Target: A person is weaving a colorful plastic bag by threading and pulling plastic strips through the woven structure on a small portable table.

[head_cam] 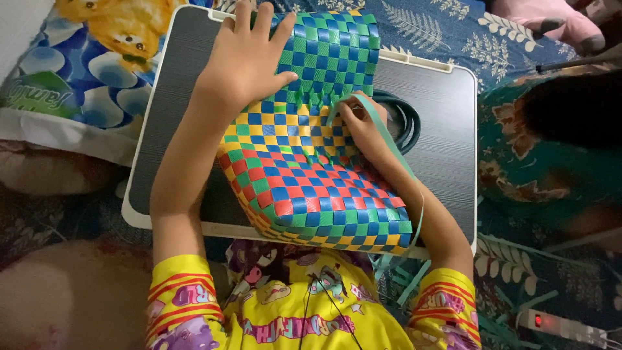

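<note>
Centre frame, on dark table [447, 97]: woven basket [311, 149], mostly plaited. Left hand [249, 61] flat, fingers spread, pressing it down. Right hand [363, 126] pinching loose green strip [382, 139]; strip ends unwoven.

A dark counter [447, 116] with a pale rim sits on a blue bedsheet [447, 32] patterned with white leaves. A cartoon-printed pillow [78, 71] lies at the upper left, a white power strip [564, 326] with a red light at the lower right. Lighting is soft and indoor.
</note>
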